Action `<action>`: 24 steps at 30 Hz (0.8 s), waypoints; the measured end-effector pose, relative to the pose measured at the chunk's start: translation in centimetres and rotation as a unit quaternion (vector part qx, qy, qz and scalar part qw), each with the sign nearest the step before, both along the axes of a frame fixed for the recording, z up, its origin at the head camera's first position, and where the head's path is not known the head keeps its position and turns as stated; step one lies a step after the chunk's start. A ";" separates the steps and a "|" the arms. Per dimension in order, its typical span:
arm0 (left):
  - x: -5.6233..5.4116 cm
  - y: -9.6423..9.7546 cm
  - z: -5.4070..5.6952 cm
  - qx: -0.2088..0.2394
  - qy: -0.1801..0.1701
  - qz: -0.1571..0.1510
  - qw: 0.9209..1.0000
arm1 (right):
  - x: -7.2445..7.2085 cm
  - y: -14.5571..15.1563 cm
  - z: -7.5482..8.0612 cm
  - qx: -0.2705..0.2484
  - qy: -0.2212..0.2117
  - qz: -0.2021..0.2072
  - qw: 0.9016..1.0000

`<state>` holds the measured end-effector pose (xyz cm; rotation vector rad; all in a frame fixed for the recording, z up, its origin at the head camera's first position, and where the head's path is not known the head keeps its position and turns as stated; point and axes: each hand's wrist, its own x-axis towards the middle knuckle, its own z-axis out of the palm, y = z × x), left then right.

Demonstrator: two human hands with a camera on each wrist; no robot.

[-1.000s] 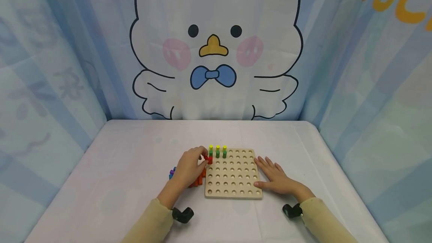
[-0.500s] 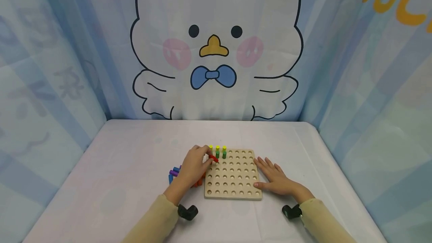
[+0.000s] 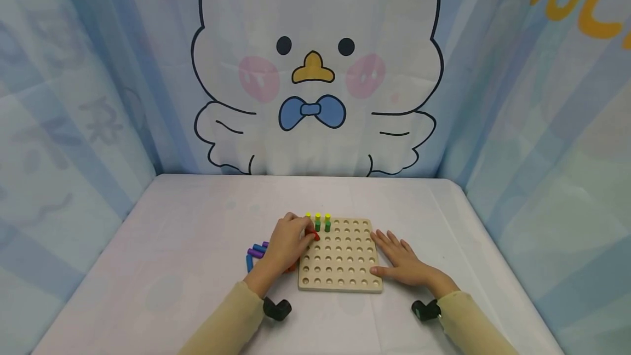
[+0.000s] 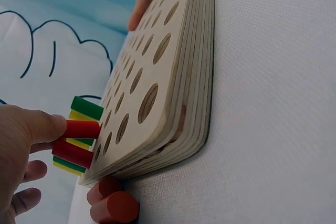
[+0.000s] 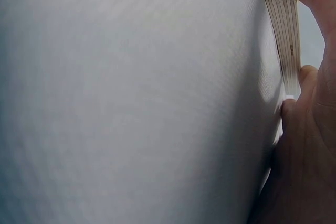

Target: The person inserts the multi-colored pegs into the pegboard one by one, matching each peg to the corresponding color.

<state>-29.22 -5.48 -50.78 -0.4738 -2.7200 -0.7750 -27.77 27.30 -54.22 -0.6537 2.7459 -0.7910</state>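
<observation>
My left hand (image 3: 286, 241) pinches a red peg (image 4: 81, 129) between thumb and fingers over the left part of the wooden pegboard (image 3: 340, 270). The peg stands almost square to the board with its lower end at a hole; how deep it sits I cannot tell. Beside it another red peg (image 4: 73, 154) stands in the board. Behind these are green pegs (image 3: 327, 227) and yellow pegs (image 3: 327, 217), upright in rows at the back left corner. My right hand (image 3: 406, 263), fingers spread, rests against the board's right edge, thumb and fingertips touching it.
Loose blue and purple pegs (image 3: 255, 253) lie on the white table left of the board, partly behind the left hand. Orange-red pegs (image 4: 114, 207) lie close against the board's left side. A printed curtain (image 3: 315, 147) stands behind the table.
My left hand has moved right from the board's left edge with the red peg, which has turned from tilted to more upright. The right hand stays in place.
</observation>
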 end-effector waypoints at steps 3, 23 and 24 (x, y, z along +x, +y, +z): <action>0.0 0.1 0.0 -0.007 0.000 -0.004 1.000 | 0.0 0.0 0.0 -0.004 0.002 0.001 1.000; 0.5 -0.4 -0.1 -0.038 -0.021 -0.047 0.998 | -0.1 -0.1 0.7 0.009 -0.018 0.002 1.000; 0.5 -0.5 -0.2 -0.034 -0.023 -0.045 0.998 | -0.1 0.0 0.6 0.006 -0.014 0.004 1.000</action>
